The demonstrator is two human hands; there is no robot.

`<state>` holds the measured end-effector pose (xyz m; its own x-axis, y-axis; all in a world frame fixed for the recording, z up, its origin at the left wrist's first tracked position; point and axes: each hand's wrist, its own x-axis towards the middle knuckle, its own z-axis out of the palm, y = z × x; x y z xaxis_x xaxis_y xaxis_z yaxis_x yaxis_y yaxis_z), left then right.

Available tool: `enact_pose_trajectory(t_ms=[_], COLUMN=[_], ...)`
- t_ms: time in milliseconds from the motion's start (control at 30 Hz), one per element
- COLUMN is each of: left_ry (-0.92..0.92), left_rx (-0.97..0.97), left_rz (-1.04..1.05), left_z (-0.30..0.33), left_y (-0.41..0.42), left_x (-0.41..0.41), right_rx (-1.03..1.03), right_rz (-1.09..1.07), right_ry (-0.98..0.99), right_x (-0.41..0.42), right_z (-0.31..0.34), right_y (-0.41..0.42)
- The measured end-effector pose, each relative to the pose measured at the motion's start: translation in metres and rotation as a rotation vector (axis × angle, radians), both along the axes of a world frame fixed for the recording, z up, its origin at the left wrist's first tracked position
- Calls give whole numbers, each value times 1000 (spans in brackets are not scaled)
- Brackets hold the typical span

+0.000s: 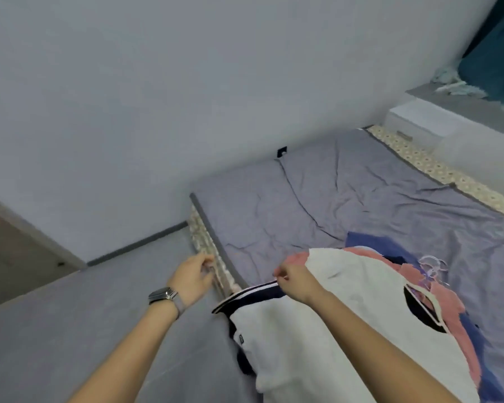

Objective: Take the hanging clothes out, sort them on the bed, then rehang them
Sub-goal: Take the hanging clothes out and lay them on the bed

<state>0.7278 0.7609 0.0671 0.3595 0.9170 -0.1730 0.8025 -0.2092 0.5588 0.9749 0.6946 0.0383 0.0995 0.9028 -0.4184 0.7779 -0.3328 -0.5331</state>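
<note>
A pile of clothes on hangers lies at the near corner of the bed, which has a grey-blue sheet. On top is a white shirt with a navy striped hem. Under it lie a pink garment and a blue garment. Pale purple hangers stick out at the pile's right side. My right hand pinches the white shirt's edge near the hem. My left hand, with a watch on the wrist, hovers by the bed's near-left edge with loosely curled fingers and holds nothing that I can see.
The grey floor lies left of the bed. A plain wall runs behind it. A white nightstand stands at the far right below a sill with a teal curtain. A doorway is at far left.
</note>
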Motion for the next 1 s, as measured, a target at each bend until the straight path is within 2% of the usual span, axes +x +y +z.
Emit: enact_pose_trajectory(t_ms=[100,200,333,433,567,700,800,900,1000], left_ry=[21,26,22,21,-7,12,-15,-67,-82], left_rx=[60,95,145,211,281,311,319,304,351], left_rz=[202,437,785,1075,1413,1660,1787,1840,1882], left_z=[22,43,68,88,102,101,100,94,91], left_y=[-26,-86,-202,-307,-440,-544,-603,-642,-660], left_x=[-124,-254,-416,-509,-578,-615,-637,-668,-721], right_rx=[74,134,190,246,275,243,164,97,173], right_rz=[194,410,724,985,1331,1623,1705,1776,1794], right_ry=[31,108,203,276,350,407,454,386,341], right_x=[-125,-262,-449,-579,-713,-813,-872,-932,-1007], right_z=[35,66,94,111,128,135,131,117,116], right_y=[28,26,-15,-72,-175,-266,-312,-332,-331])
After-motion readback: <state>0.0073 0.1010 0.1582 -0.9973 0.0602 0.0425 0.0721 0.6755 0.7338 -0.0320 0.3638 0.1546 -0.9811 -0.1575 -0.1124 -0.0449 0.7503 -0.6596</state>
